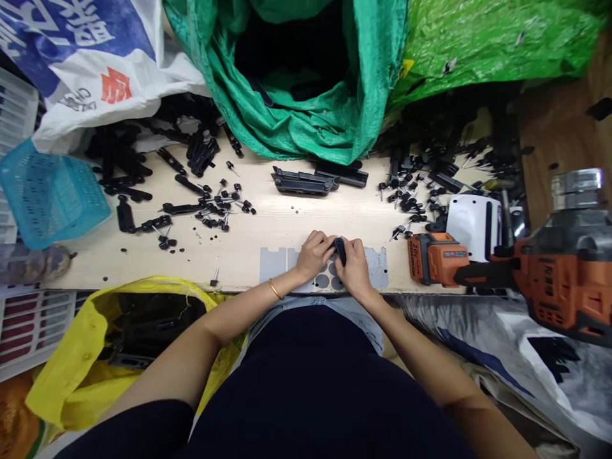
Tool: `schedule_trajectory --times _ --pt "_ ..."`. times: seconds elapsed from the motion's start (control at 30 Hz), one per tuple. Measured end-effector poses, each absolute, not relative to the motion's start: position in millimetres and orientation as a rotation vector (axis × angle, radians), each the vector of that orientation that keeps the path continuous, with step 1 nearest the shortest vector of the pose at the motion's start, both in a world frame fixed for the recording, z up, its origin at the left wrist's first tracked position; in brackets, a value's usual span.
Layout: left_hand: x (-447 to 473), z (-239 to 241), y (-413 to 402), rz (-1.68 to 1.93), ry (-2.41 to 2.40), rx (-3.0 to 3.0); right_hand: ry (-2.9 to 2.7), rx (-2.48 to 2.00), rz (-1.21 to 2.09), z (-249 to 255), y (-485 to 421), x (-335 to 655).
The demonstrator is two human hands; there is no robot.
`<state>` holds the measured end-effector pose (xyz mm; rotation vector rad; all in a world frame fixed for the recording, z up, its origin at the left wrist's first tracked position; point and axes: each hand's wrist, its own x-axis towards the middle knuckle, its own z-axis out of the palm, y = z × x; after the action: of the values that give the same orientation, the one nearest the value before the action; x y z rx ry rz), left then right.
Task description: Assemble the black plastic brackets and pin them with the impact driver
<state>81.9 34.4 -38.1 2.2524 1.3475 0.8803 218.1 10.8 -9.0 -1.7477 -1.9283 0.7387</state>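
Near the front edge of the wooden bench [239, 236], both my hands meet on a small black plastic part [340, 250]. My right hand [354, 269] has its fingers closed round the part from the right. From the left, my left hand [313, 258] pinches at it with thumb and forefinger; a gold bangle [276, 289] sits on that wrist. Under the hands lies a grey sheet [377, 266] with round dark marks. Behind them, long black plastic pieces [303, 183] lie stacked. What the fingertips cover is hidden.
Black knobs with metal pins [222, 207] lie scattered left, more [411, 197] right. An orange cordless drill [559, 274] rests at the right. A green sack [377, 83] stands open at the back, a blue basket [57, 191] at the left, a yellow bag [71, 370] below the bench edge.
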Motion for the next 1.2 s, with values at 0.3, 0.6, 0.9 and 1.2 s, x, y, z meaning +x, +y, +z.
schedule_trajectory --times 0.3,0.6,0.9,1.2 --pt "89 -33 28 0.782 1.55 2.202 -1.936 -1.831 0.699 -8 10 213" --pt "90 -27 31 0.713 1.641 2.131 -1.955 -1.881 0.778 1 20 205" --pt "27 -32 41 0.666 1.53 2.187 -1.369 -2.21 0.247 60 176 310" --pt "27 -38 44 0.741 1.553 2.255 -1.009 -2.578 0.278 56 239 366"
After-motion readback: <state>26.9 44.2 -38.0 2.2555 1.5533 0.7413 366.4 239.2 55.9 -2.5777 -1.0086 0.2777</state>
